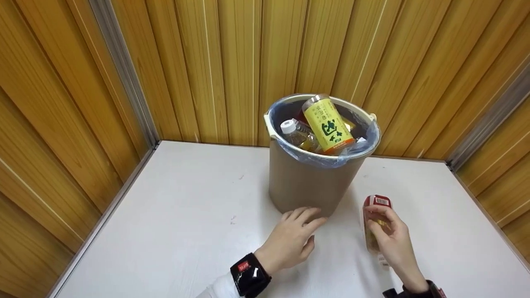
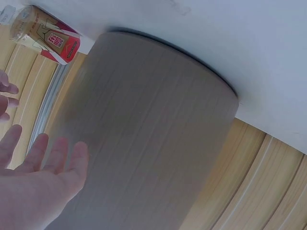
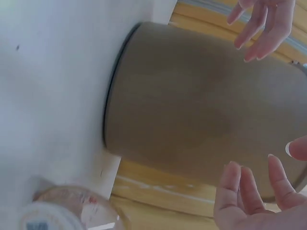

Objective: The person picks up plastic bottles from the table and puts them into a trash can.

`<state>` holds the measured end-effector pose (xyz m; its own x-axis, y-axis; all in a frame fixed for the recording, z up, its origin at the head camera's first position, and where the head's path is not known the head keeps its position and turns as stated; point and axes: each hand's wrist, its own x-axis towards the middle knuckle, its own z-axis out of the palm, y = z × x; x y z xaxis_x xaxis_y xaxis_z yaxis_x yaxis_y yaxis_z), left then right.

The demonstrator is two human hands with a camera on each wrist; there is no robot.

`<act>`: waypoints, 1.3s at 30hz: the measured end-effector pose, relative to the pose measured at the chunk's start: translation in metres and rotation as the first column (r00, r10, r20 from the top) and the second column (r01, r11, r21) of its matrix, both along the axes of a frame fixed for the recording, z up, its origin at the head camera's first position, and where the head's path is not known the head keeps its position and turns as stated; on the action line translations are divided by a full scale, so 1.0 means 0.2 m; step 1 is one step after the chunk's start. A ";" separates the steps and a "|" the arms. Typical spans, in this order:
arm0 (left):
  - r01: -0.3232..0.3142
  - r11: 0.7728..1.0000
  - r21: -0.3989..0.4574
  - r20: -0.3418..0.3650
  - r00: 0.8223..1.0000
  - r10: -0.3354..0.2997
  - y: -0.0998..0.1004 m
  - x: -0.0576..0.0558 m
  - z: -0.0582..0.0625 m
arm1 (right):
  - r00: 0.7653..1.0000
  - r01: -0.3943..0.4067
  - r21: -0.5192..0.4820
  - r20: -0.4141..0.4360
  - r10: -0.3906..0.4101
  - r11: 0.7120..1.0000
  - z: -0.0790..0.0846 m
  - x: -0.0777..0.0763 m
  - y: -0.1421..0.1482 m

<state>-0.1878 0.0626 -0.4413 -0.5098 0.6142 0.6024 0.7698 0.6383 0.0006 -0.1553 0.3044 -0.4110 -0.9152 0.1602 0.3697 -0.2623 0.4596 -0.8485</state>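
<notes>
A plastic drink bottle lies on its side on the white table, right of the bin. Its red base points away, and its white cap faces the near side. My right hand hovers above this bottle, fingers bent loosely and thumb apart from them, with nothing between. The red and gold label shows in the left wrist view. My left hand is in front of the tan bin, its relaxed fingers spread and holding nothing.
A blue liner folds over the bin's rim. Inside, a yellow can leans at the top beside a clear bottle with a white cap, among other items. Wood-look walls enclose the table at the back and sides.
</notes>
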 end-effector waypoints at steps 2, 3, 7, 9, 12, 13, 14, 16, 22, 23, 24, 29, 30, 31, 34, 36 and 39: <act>0.002 1.000 -0.012 -0.005 1.000 -0.002 0.01 0.00 0.00 | 0.999 0.053 0.064 -0.005 -0.053 0.997 0.00 -0.01 0.03; 0.004 1.000 -0.017 -0.003 1.000 -0.004 0.02 0.00 -0.01 | 0.997 0.080 0.099 -0.008 -0.079 0.992 -0.01 -0.01 0.05; 0.010 0.999 -0.035 0.003 1.000 -0.010 0.04 0.01 -0.01 | 0.983 0.182 0.281 -0.026 -0.182 0.942 -0.04 -0.05 0.11; 0.012 0.999 -0.044 0.004 1.000 -0.012 0.05 0.01 -0.01 | 0.979 0.197 0.389 -0.022 -0.204 0.900 -0.06 -0.07 0.14; 0.018 0.998 -0.054 0.006 1.000 -0.018 0.05 0.02 -0.01 | 0.979 0.151 0.538 0.032 -0.199 0.829 -0.10 -0.08 0.18; 0.019 0.998 -0.057 0.007 1.000 -0.019 0.05 0.02 -0.01 | 0.980 0.122 0.570 0.063 -0.191 0.812 -0.11 -0.08 0.19; 0.019 0.998 -0.060 0.007 1.000 -0.019 0.05 0.02 -0.01 | 0.978 0.092 0.594 0.096 -0.184 0.799 -0.13 -0.08 0.20; 0.018 0.998 -0.064 0.005 1.000 -0.018 0.05 0.02 -0.02 | 0.973 0.037 0.623 0.156 -0.170 0.781 -0.15 -0.08 0.22; 0.010 0.998 -0.057 -0.005 1.000 -0.011 0.04 0.01 -0.02 | 0.968 -0.029 0.649 0.209 -0.141 0.760 -0.19 -0.08 0.24; 0.010 0.998 -0.054 -0.002 1.000 -0.010 0.04 0.01 -0.02 | 0.970 -0.028 0.648 0.203 -0.137 0.761 -0.20 -0.08 0.24; 0.010 0.999 -0.052 0.003 1.000 -0.010 0.03 0.01 -0.02 | 0.972 -0.026 0.647 0.194 -0.132 0.762 -0.21 -0.08 0.24; 0.004 0.999 -0.046 0.047 0.999 -0.001 0.01 0.01 -0.02 | 0.982 -0.035 0.639 0.165 -0.093 0.768 -0.23 -0.06 0.24; 0.003 0.999 -0.044 0.054 0.999 0.000 0.00 0.01 -0.02 | 0.984 -0.040 0.640 0.160 -0.082 0.768 -0.23 -0.05 0.24; 0.001 0.999 -0.042 0.059 0.998 0.002 0.00 0.00 -0.02 | 0.986 -0.047 0.640 0.155 -0.068 0.767 -0.23 -0.04 0.24; -0.002 1.000 -0.028 0.062 0.998 0.004 -0.02 0.00 -0.02 | 0.990 -0.083 0.635 0.140 -0.009 0.768 -0.23 -0.01 0.24; -0.007 1.000 -0.023 0.065 0.998 0.009 -0.03 -0.01 -0.02 | 0.989 -0.123 0.629 0.144 0.041 0.768 -0.23 0.01 0.24; -0.016 1.000 -0.017 0.086 0.996 0.017 -0.05 -0.01 -0.02 | 0.973 -0.218 0.605 0.196 0.122 0.766 -0.21 0.05 0.23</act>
